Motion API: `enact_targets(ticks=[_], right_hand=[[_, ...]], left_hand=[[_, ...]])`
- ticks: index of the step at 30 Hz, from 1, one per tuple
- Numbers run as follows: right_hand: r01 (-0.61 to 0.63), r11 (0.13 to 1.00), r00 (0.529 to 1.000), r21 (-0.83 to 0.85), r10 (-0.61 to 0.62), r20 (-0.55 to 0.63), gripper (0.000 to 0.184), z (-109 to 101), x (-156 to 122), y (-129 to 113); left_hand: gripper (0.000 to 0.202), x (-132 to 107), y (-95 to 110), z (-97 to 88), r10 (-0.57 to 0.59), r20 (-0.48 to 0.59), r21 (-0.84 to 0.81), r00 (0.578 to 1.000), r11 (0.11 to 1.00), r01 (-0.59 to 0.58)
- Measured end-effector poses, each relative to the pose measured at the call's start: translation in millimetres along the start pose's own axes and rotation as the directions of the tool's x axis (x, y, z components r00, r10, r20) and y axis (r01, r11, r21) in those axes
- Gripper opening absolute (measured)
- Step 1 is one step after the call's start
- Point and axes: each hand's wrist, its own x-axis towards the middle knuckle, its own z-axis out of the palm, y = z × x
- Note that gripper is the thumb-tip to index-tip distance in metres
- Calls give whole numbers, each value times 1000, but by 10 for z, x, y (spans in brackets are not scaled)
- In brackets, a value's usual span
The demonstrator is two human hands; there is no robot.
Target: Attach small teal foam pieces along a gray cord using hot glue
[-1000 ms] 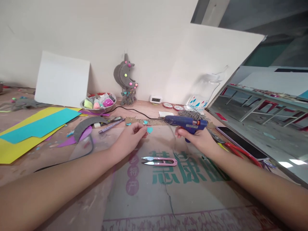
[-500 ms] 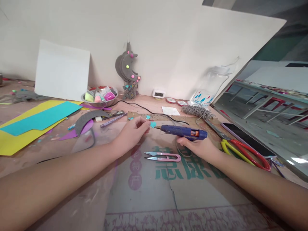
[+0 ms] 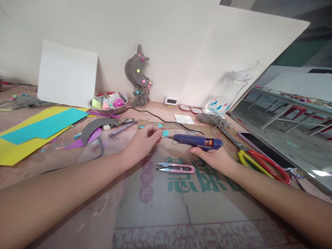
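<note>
My left hand (image 3: 145, 140) pinches a small turquoise cutout (image 3: 165, 133) at its edge between thumb and fingertips. My right hand (image 3: 210, 157) is wrapped round a dark blue hot glue gun (image 3: 194, 141), its nozzle pointing left and meeting or nearly meeting the cutout. Below both hands lie pink thread snips (image 3: 178, 168), blades to the left. Two more turquoise bits, one of them a small cutout (image 3: 160, 125), rest just beyond my left hand. Whether glue sits on the cutout is too small to tell.
Left are yellow and turquoise sheets (image 3: 52, 124), a grey felt crescent (image 3: 94, 128) and a bowl of clay packs (image 3: 109, 110). A moon ornament (image 3: 136, 71) hangs on the wall. Right are grey yarn (image 3: 212, 120), large scissors (image 3: 269, 166), a phone (image 3: 267, 150) and a glass bottle (image 3: 225, 91).
The orange trigger part on the glue gun's side shows slightly differently, and its rear end has dipped a touch. Both hands keep nearly the same place and hold.
</note>
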Motion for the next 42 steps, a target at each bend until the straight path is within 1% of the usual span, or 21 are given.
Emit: enact_targets(ticks=[6, 14, 17, 22, 28, 35, 39, 42], right_hand=[[-13, 998, 1000, 54, 14, -7, 21, 2, 6, -6], [-21, 995, 1000, 95, 21, -4, 17, 14, 5, 9], [-14, 996, 1000, 89, 14, 2, 18, 15, 11, -1], [-17, 998, 1000, 68, 18, -9, 20, 16, 13, 6], [-16, 999, 1000, 43, 16, 0, 20, 19, 11, 30], [-13, 999, 1000, 47, 14, -23, 18, 19, 4, 7], [-17, 1000, 1000, -4, 17, -8, 18, 14, -4, -11], [-33, 999, 999, 1, 33, 0, 18, 14, -5, -23]], left_hand=[[25, -9, 12, -3, 4, 4, -3, 1000, 1000, -4], [23, -13, 31, -4, -8, 7, 5, 1000, 1000, 8], [24, -19, 38, -4, -23, 10, 6, 1000, 1000, 23], [24, -16, 40, 4, -15, 5, -5, 1000, 1000, 15], [24, -15, 41, 5, -32, 9, -21, 999, 999, 32], [24, -12, 29, 6, -23, 3, -14, 1000, 1000, 24], [23, -21, 50, 7, -36, 5, -8, 999, 999, 36], [23, -26, 64, 6, -31, 4, -3, 1000, 1000, 31]])
